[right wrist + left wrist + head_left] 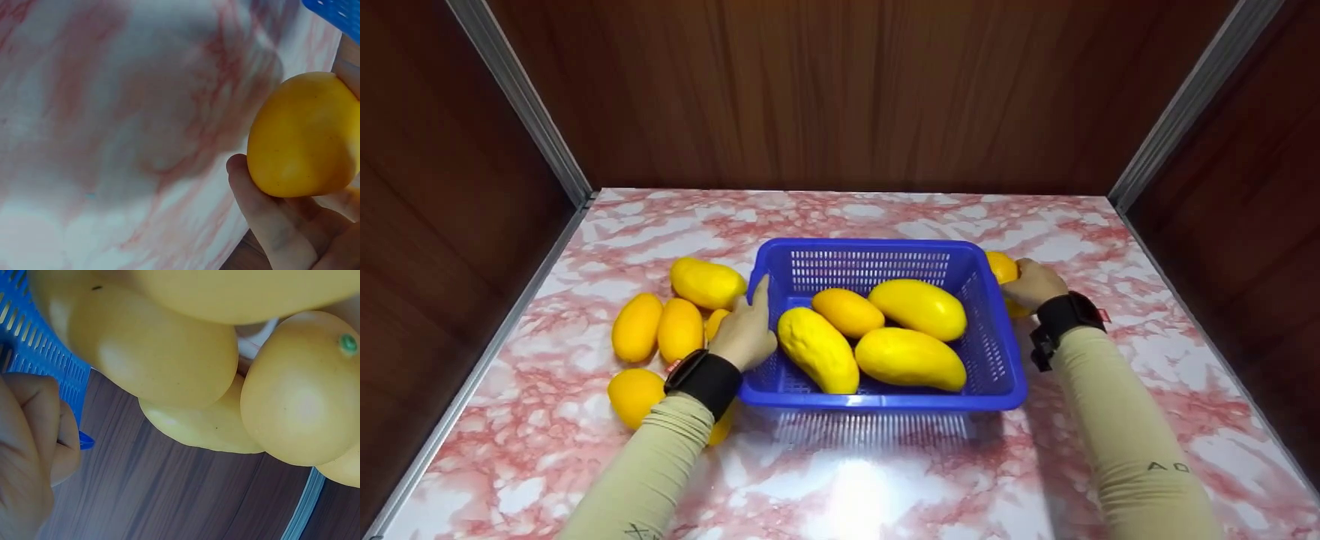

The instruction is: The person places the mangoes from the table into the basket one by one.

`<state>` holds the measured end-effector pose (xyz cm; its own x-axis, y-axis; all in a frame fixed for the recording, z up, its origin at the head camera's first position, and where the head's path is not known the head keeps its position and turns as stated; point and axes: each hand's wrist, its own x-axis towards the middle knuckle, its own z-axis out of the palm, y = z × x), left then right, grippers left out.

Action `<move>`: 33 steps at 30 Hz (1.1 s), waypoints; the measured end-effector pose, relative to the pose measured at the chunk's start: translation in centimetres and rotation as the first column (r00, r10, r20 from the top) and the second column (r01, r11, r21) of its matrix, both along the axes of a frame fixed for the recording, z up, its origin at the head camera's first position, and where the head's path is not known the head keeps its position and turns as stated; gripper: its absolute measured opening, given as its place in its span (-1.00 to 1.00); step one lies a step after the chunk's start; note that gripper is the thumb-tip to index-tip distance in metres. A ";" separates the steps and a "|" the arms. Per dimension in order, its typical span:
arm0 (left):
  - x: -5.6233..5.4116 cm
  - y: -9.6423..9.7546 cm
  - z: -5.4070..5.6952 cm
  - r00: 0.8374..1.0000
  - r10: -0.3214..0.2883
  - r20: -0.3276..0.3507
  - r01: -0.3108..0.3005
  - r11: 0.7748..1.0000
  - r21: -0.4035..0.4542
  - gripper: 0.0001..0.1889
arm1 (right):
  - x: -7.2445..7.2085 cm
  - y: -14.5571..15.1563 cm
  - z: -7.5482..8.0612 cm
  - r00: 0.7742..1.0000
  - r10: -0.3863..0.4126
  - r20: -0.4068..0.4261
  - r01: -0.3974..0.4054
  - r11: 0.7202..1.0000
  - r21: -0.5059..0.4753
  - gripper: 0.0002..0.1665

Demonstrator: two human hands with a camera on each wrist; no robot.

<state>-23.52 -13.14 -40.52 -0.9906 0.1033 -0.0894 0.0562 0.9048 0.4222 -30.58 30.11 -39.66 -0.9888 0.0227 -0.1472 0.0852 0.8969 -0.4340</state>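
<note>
A blue plastic basket (877, 401) with slotted walls stands mid-table, holding several yellow mangoes (913, 358). My left hand (744, 334) grips its left rim, the index finger pointing forward along the edge; in the left wrist view the other fingers look curled at the basket's wall (56, 365). Just past the right wall, my right hand (1035, 283) holds an orange-yellow mango (304, 135) between thumb and fingers. A yellow patch (1017, 308) shows below that hand; whether it belongs to the same mango I cannot tell.
Several more mangoes (636, 328) lie on the marbled red-and-white table (547, 465) left of the basket, some partly hidden by the left hand and wrist. Brown wood-grain panels (847, 97) with metal corner strips (521, 97) enclose the table at the back and sides.
</note>
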 end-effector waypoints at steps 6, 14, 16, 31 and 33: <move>0.0 0.0 0.1 1.000 0.006 0.011 -0.006 1.000 -0.001 -0.07 | 0.0 0.1 0.9 0.999 -0.031 0.040 0.032 0.999 -0.025 -0.02; -0.1 0.1 0.0 1.000 0.012 0.023 -0.012 1.000 -0.003 -0.07 | 0.3 0.2 1.6 0.998 -0.058 0.033 0.060 0.997 -0.045 -0.03; -0.1 0.0 0.0 1.000 0.009 0.021 -0.009 1.000 -0.003 -0.07 | 0.4 0.2 1.8 0.997 -0.070 0.025 0.071 0.996 -0.054 -0.02; 0.0 0.0 0.2 1.000 -0.003 -0.006 0.003 1.000 0.004 -0.08 | 0.4 0.4 3.3 0.993 -0.118 -0.023 0.116 0.991 -0.074 0.15; 0.0 0.0 0.2 1.000 0.000 0.005 0.000 1.000 -0.004 -0.07 | 0.4 0.4 3.4 0.992 -0.128 -0.019 0.126 0.988 -0.090 0.15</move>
<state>-23.52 -13.10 -40.27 -0.9902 0.1024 -0.0948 0.0537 0.9063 0.4192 -30.14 30.50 -36.23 -0.9821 0.1364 -0.1296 0.1842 0.8375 -0.5145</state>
